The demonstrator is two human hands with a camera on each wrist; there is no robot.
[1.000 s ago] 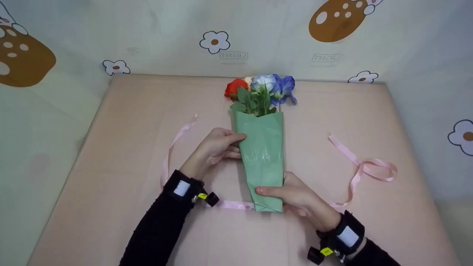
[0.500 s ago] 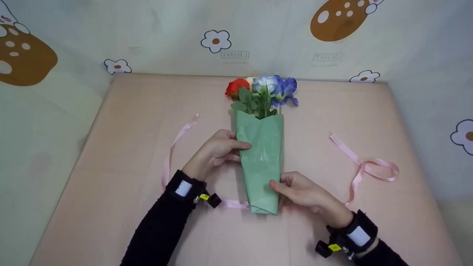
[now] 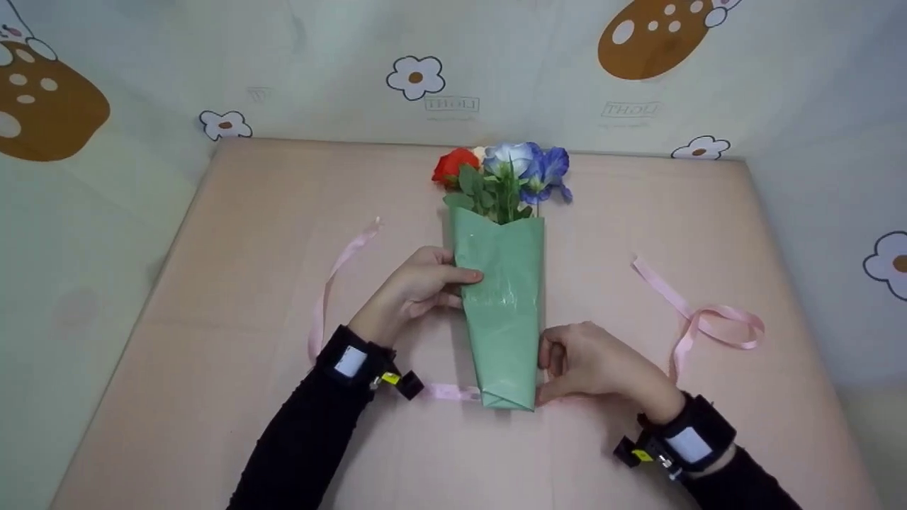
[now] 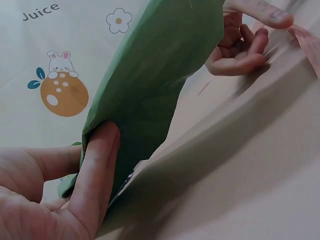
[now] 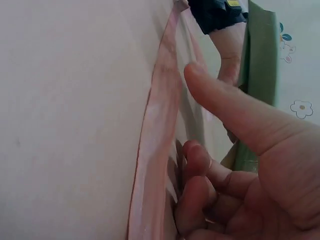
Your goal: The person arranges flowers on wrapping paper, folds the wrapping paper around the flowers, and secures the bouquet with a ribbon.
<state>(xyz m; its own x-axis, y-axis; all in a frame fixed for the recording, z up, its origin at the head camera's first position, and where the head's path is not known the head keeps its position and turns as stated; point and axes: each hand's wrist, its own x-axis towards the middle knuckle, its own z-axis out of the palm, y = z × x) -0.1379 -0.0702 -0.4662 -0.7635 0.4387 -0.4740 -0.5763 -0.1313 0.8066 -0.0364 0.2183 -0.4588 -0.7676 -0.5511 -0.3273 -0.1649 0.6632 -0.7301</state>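
Observation:
A bouquet point(image 3: 502, 312) in green wrapping paper lies with its blooms toward the far edge: a red rose point(image 3: 455, 165), a pale blue flower point(image 3: 509, 157) and a violet-blue one point(image 3: 549, 172). My left hand point(image 3: 418, 287) grips the wrap's left side, thumb on top, fingers point(image 4: 102, 160) underneath; the left wrist view shows the wrap raised off the table. Beside its lower right edge is my right hand point(image 3: 595, 361), thumb and bent fingers apart with nothing between them. A pink ribbon point(image 5: 159, 120) runs under the bouquet's lower end, close to the right fingertips.
The ribbon's right end point(image 3: 733, 326) makes a loop on the pink tabletop point(image 3: 234, 283). Its left end point(image 3: 354, 248) curves away toward the back. A patterned white curtain point(image 3: 319, 64) stands around the table's back and sides.
My right hand has let go of the wrap's lower end and moved right, down toward the ribbon. My left hand still holds the bouquet, its thumb slightly lower; the bouquet's foot has swung slightly left.

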